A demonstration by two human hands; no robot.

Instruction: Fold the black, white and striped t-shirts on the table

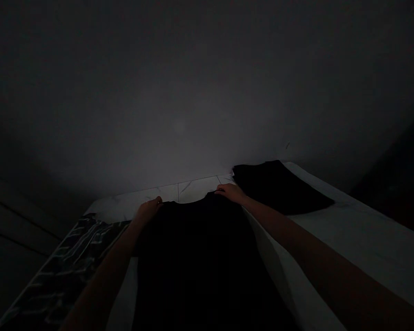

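A black shirt (196, 257) is spread out in front of me, its curved neckline at the far end and its lower part running out of view at the bottom. My left hand (149, 209) pinches the shirt's left shoulder. On the other side of the neckline, my right hand (230, 192) has its fingers closed on the right shoulder. The cloth is too dark to show folds or seams.
To the right lies a folded black garment (279, 188) on the pale tiled surface (362, 243). A dark patterned cloth with light stripes (72, 257) covers the left side. Behind rises a plain wall (179, 92). The room is dim.
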